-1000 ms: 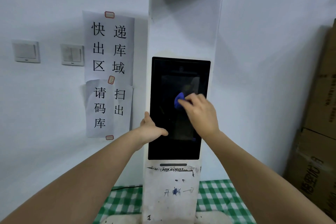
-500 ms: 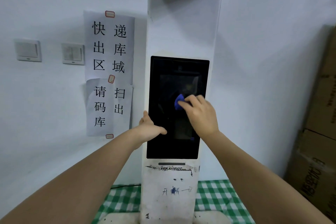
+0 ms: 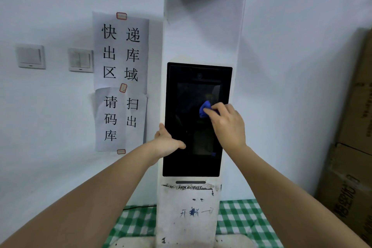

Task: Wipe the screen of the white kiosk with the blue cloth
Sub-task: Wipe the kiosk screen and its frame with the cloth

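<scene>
Facing wall, far left: two pale light switches (image 3: 30, 56) sat side by side on a white wall.
Paper signs (image 3: 120, 80): two white sheets with large black Chinese characters were taped to the wall, one above the other, just left of the kiosk.
Left hand (image 3: 167, 143): it reached up from lower left and held the kiosk's left edge, thumb lying flat on the dark glass; the other fingers wrapped behind the edge, out of sight.
White kiosk (image 3: 203, 26): a tall upright column stood against the wall, scuffed and scribbled on near its base, with "HIKROBOT" printed under the display.
Screen (image 3: 189, 163): a tall black panel set in the kiosk's front, dark and faintly reflective.
Blue cloth (image 3: 204, 110): a small bunched wad was pressed against the screen's right-centre area, mostly hidden under the right hand.
Right hand (image 3: 227, 125): it came up from lower right, fingers held close together and curled over the cloth, pinching it against the glass.
Surface (image 3: 239, 219): a green-and-white checked covering lay around the kiosk's foot.
Far right: stacked brown cardboard boxes (image 3: 354, 147) stood against the wall.
</scene>
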Motion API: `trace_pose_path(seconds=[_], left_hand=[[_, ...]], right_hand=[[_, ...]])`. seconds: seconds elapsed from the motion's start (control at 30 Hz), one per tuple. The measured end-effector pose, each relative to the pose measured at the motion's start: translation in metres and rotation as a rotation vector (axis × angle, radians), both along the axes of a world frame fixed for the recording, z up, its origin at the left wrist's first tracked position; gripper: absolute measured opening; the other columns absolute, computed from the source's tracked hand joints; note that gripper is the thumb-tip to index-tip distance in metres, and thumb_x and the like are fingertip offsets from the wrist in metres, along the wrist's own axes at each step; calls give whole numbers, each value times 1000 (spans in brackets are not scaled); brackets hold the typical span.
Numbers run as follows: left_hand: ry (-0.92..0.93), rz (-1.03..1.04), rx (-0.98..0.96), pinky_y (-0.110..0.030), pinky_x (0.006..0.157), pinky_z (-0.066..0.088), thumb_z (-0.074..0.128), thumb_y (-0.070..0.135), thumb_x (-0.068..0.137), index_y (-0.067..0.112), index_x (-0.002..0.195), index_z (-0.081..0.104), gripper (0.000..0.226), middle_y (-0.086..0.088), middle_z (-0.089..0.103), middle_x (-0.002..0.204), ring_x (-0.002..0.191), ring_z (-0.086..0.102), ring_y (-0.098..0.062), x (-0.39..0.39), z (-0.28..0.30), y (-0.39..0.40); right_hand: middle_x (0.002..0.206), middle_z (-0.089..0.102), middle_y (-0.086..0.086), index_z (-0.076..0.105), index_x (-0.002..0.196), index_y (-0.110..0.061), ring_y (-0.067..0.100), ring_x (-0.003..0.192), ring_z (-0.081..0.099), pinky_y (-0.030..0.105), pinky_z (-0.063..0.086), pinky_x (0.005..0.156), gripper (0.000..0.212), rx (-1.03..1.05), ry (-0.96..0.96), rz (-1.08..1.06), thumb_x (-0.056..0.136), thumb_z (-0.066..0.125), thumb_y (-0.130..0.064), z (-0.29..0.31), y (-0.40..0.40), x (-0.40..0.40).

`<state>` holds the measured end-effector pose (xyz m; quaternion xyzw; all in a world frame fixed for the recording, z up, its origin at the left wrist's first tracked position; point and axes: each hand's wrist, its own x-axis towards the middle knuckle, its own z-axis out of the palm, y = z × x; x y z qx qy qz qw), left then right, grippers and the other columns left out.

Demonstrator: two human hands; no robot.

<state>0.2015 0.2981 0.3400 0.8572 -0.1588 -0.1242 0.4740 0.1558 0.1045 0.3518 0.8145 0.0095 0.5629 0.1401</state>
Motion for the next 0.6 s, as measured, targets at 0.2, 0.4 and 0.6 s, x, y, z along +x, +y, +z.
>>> trace_pose_path(seconds=[0.2,0.4,0.6], left_hand=[[-11,2,2,-43,114,33,66,25,85,23,151,-17,106,-6,11,160,141,28,-29,-1,-1,1],[-2,-8,-1,-43,114,32,66,26,84,23,151,-17,107,-6,10,160,142,27,-30,-2,0,2],[-8,-4,8,-43,114,32,65,25,85,23,151,-17,105,-6,8,160,142,26,-30,-2,1,1]], right_hand=[[88,62,4,70,102,-15,25,72,55,31,46,53,54,-34,87,-1,53,83,2,-28,0,-2],[87,62,3,71,101,-17,26,71,56,31,45,51,43,-55,64,18,61,80,-2,-12,-4,-10],[88,62,4,71,103,-14,25,71,55,29,44,49,45,95,-20,-27,62,82,2,-16,-5,-2]])
